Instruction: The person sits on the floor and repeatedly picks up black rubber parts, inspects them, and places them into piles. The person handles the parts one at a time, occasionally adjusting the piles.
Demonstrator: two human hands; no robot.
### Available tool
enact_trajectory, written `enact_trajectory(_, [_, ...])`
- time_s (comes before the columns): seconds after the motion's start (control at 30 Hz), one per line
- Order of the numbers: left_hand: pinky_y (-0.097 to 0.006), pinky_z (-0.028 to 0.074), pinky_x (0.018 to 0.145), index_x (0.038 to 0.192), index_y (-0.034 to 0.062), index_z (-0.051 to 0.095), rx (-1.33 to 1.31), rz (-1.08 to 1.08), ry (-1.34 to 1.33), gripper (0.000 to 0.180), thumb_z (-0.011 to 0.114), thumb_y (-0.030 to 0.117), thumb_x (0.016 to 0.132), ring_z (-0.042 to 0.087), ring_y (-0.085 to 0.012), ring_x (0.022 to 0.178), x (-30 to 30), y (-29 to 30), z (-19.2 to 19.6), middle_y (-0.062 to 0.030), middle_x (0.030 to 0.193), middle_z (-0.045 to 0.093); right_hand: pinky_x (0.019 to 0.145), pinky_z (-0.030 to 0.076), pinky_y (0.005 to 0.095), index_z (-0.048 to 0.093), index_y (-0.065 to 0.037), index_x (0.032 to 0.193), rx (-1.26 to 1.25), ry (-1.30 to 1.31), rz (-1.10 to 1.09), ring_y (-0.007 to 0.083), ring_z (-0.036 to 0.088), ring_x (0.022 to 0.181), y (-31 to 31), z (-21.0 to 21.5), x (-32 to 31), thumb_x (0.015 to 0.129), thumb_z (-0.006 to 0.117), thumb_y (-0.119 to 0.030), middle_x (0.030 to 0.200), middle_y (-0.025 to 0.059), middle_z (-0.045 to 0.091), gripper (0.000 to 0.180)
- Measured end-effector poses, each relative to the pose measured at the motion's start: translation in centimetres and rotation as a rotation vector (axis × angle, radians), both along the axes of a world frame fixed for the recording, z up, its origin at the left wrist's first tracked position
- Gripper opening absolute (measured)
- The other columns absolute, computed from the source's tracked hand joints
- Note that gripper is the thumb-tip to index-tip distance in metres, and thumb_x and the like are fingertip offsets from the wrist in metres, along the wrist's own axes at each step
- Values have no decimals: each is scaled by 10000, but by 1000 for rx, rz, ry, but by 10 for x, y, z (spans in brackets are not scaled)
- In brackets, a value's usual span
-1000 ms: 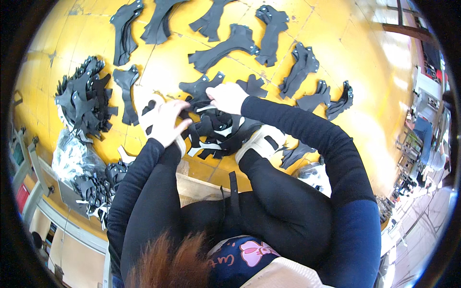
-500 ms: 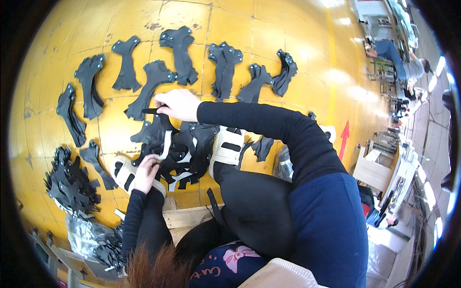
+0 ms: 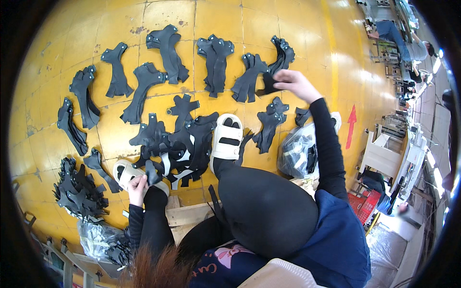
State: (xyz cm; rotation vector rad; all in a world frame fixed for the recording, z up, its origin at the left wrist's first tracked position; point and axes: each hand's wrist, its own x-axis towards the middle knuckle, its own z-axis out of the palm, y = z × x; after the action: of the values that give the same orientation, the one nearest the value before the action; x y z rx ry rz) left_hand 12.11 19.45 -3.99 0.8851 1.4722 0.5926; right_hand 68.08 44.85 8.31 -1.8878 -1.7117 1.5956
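Note:
My left hand [image 3: 137, 188], by the sandal on my left foot, is closed on a small dark flat piece [image 3: 153, 173] that stands up from the fingers. Far to the right, my right hand [image 3: 298, 83] reaches over the floor. A black cut piece [image 3: 268, 85] shows at its fingertips and looks pinched there, though the grip is partly hidden. It lies between two stacks of forked black pieces, a nearer stack [image 3: 248, 79] and a farther one [image 3: 282, 54]. Between my feet lies a loose heap of black pieces [image 3: 194, 144], some with white strips.
Several stacks of forked black pieces, such as one stack [image 3: 167, 52], form an arc on the yellow tiled floor [image 3: 230, 17]. A big dark pile [image 3: 79, 189] is at left. A clear plastic bag [image 3: 294, 151] stands right of my sandal [image 3: 227, 139]. Workbenches [image 3: 391, 156] line the far right.
My right hand has swung from above the middle heap out to the far right stacks. My left hand has drawn back a little toward me and now holds up a small dark piece.

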Motion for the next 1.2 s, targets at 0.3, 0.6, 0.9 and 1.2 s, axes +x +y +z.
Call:
enact_trajectory(0.3, [-357, 410, 596, 716, 29, 493, 191, -435, 581, 264, 637, 174, 883, 525, -258, 613, 4, 19, -3, -90, 654, 536, 797, 505, 295, 641, -38, 1001, 255, -585, -42, 167, 653, 859, 48, -98, 178, 776, 733, -102, 925, 64, 683, 252])
enact_trajectory(0.6, [-364, 477, 748, 1055, 63, 659, 210, -298, 633, 254, 649, 52, 801, 592, -255, 747, -4, 20, -6, -96, 767, 602, 989, 405, 449, 678, -231, 1072, 379, -1345, -36, 271, 648, 1029, 99, -108, 178, 825, 632, -243, 1037, 90, 702, 252])
enact_trajectory(0.9, [-390, 377, 929, 1188, 170, 587, 249, -290, 871, 388, 667, 232, 813, 572, -212, 1070, -9, 12, -25, -40, 1056, 650, 938, 451, 409, 632, -149, 1144, 683, -945, 200, 312, 598, 1076, 105, -128, 103, 821, 652, -182, 1137, 115, 652, 326])
enact_trajectory(1.2, [-380, 349, 911, 1283, 202, 523, 69, -194, 754, 507, 667, 173, 798, 581, -183, 1014, -8, 22, -32, 15, 954, 669, 1001, 396, 415, 611, -117, 1146, 837, -430, 667, 315, 532, 1144, 68, -142, -100, 827, 634, -130, 1234, 89, 593, 320])
